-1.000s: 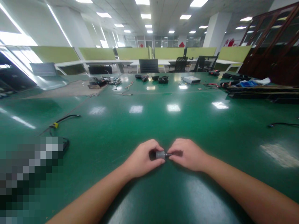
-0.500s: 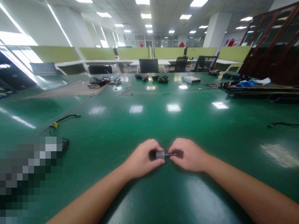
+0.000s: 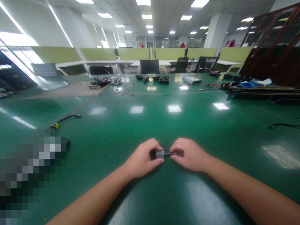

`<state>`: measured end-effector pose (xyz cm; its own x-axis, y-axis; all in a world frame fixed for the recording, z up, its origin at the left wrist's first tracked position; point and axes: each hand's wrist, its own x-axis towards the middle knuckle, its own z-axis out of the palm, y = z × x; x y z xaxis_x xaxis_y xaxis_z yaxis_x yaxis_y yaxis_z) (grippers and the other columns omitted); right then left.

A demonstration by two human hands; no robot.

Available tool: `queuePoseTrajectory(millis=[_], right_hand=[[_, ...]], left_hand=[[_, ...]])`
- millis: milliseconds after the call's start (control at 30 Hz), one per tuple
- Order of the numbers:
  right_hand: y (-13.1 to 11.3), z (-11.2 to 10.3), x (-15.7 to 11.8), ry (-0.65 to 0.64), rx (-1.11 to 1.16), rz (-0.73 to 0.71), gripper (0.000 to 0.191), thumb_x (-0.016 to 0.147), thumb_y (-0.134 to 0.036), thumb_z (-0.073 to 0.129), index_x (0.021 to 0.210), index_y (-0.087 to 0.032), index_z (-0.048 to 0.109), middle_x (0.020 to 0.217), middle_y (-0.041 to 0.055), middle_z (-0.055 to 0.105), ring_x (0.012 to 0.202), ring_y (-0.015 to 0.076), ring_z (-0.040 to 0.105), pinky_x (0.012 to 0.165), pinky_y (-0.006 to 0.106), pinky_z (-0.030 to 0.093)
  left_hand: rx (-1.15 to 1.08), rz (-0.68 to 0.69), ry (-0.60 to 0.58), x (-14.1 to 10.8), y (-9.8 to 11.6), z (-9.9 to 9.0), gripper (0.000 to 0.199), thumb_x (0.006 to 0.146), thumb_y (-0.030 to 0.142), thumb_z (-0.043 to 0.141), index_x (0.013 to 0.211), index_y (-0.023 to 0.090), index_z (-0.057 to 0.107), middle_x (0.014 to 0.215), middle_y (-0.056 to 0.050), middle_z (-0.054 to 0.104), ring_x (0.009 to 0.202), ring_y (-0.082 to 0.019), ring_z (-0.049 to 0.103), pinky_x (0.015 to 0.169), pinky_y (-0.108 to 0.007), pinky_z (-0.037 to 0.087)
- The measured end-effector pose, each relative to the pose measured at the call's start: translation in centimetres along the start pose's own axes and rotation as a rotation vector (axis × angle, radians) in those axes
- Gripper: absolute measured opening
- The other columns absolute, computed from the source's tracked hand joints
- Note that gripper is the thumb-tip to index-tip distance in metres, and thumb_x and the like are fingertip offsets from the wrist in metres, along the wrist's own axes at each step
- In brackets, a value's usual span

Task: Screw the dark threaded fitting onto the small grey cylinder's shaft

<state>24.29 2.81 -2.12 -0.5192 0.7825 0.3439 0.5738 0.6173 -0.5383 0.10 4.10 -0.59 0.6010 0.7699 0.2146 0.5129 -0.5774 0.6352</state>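
Note:
Low over the green table (image 3: 150,125), near its front, my left hand (image 3: 145,158) is closed round a grey metal cylinder (image 3: 160,154). A thin dark shaft (image 3: 167,153) reaches from the cylinder's right end toward the other hand. My right hand (image 3: 188,155) pinches the shaft's far end between thumb and fingers. The two hands are a small gap apart, with the shaft showing between them. The part of the cylinder inside my left palm is hidden.
A black cable with a yellow tag (image 3: 55,125) lies at the left, above a pixelated dark object (image 3: 30,168). Another black cable (image 3: 284,125) lies at the right. Farther back are a white box (image 3: 192,80), black parts (image 3: 164,80) and stacked dark bars (image 3: 260,93).
The shaft shows slightly more between my hands, and my left hand has shifted a little to the left. Both hands keep their grip.

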Motion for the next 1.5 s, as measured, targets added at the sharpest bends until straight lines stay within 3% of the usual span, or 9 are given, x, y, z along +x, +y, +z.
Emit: queuePoseTrajectory(millis=[700, 933, 1100, 1500], right_hand=[[0.4, -0.8, -0.3, 0.006, -0.050, 0.016, 0.005, 0.079, -0.016, 0.070, 0.082, -0.020, 0.069, 0.079, 0.0014, 0.068, 0.076, 0.0178, 0.059, 0.074, 0.032, 0.042], [1.6, -2.3, -0.5, -0.050, -0.034, 0.014, 0.009, 0.074, -0.013, 0.073, 0.080, -0.019, 0.069, 0.077, 0.0011, 0.068, 0.074, 0.0172, 0.060, 0.074, 0.031, 0.044], [2.6, -3.2, -0.6, -0.069, 0.041, 0.046, 0.008, 0.072, -0.011, 0.072, 0.076, -0.017, 0.069, 0.075, 0.0016, 0.067, 0.068, 0.0150, 0.061, 0.065, 0.026, 0.045], [1.4, -1.4, 0.3, -0.095, 0.098, 0.028, 0.003, 0.080, -0.020, 0.073, 0.083, -0.019, 0.073, 0.076, 0.0007, 0.068, 0.069, 0.0145, 0.061, 0.068, 0.027, 0.045]], left_hand=[[-0.013, -0.009, 0.015, 0.1, 0.1, -0.1, 0.019, 0.080, 0.019, 0.075, 0.094, 0.019, 0.062, 0.095, -0.002, 0.064, 0.087, -0.019, 0.060, 0.078, -0.031, 0.047], [-0.007, -0.007, 0.004, 0.2, 0.3, -0.2, 0.019, 0.080, 0.018, 0.075, 0.094, 0.019, 0.062, 0.095, -0.002, 0.064, 0.087, -0.019, 0.060, 0.078, -0.031, 0.047], [-0.011, 0.001, 0.007, 0.2, 0.2, -0.2, 0.020, 0.080, 0.018, 0.076, 0.094, 0.019, 0.062, 0.097, -0.002, 0.064, 0.089, -0.019, 0.060, 0.080, -0.031, 0.047], [-0.016, 0.016, 0.009, 0.2, 0.0, -0.1, 0.018, 0.080, 0.020, 0.075, 0.093, 0.019, 0.063, 0.095, -0.003, 0.064, 0.088, -0.019, 0.060, 0.079, -0.031, 0.047]])
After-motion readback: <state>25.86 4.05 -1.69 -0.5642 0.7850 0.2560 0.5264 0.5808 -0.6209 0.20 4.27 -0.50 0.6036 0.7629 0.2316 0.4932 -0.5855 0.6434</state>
